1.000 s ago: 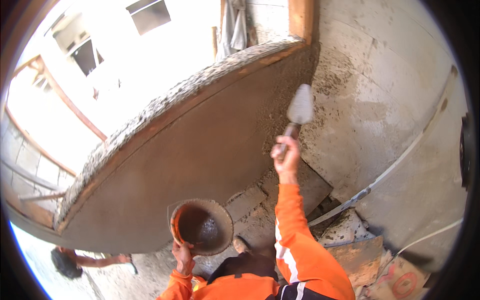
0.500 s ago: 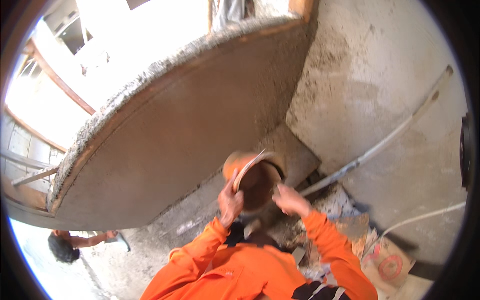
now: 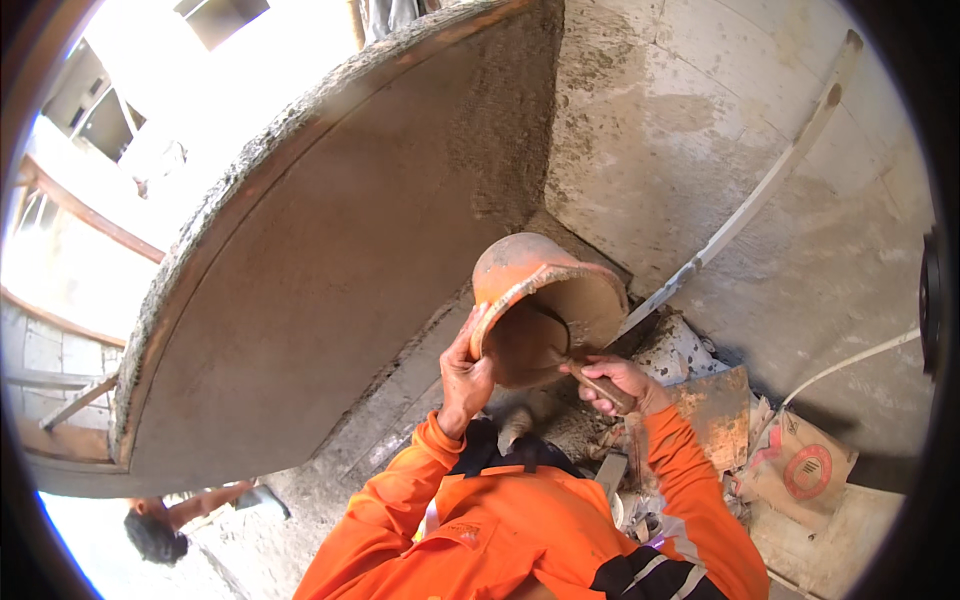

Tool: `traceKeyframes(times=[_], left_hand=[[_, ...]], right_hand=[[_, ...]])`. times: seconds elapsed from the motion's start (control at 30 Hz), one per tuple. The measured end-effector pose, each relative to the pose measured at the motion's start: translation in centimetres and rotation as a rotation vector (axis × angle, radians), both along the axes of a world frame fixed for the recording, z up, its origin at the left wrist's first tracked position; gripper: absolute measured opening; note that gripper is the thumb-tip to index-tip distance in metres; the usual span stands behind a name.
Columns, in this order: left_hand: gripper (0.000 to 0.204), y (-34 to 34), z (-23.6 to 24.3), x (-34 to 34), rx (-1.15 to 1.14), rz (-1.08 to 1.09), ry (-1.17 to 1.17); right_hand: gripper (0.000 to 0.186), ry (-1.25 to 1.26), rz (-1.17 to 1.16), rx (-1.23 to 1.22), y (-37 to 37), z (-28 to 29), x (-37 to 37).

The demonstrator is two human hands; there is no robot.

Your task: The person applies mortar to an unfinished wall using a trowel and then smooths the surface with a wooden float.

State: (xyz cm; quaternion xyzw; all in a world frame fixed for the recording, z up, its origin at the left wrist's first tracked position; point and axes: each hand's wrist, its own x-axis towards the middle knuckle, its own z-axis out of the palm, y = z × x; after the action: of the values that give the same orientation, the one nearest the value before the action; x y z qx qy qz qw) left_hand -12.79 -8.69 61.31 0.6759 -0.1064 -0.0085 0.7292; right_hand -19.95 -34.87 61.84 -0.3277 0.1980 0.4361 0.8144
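An orange plastic bucket (image 3: 510, 255), tipped on its side with its mortar-smeared mouth toward me, is raised in front of me. My left hand (image 3: 467, 375) grips its left side. My right hand (image 3: 618, 383) is closed round the handle of a trowel (image 3: 602, 383), whose blade reaches into the shaded inside of the bucket. Behind the bucket stands a low wall (image 3: 330, 270) with smooth brown-grey render, rougher at its right end, under a rough top edge.
A pale wall (image 3: 720, 120) with a long pipe (image 3: 755, 200) rises on the right. Boards (image 3: 700, 390) and a paper sack (image 3: 800, 470) lie at my lower right. At lower left a co-worker (image 3: 155, 530) reaches toward a tool on the grey floor (image 3: 240, 540).
The trowel came down from the far wall corner into the bucket. My left hand lifted the bucket up and rightward and tipped it over sideways. The co-worker's arm shifted slightly.
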Motion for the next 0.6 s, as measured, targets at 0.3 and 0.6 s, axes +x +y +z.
traceKeyframes(times=[0.3, 0.6], left_hand=[[0.021, -0.2, -1.7, 1.3, -0.047, 0.415, 0.394], [0.022, 11.9, -10.5, 0.0, -0.010, 0.656, 0.734]], right_hand=[[0.052, -0.170, -0.291, 0.366, 6.9, -3.7, -0.5], [0.064, -0.738, -1.082, -0.144, 8.4, 0.8, 1.0]])
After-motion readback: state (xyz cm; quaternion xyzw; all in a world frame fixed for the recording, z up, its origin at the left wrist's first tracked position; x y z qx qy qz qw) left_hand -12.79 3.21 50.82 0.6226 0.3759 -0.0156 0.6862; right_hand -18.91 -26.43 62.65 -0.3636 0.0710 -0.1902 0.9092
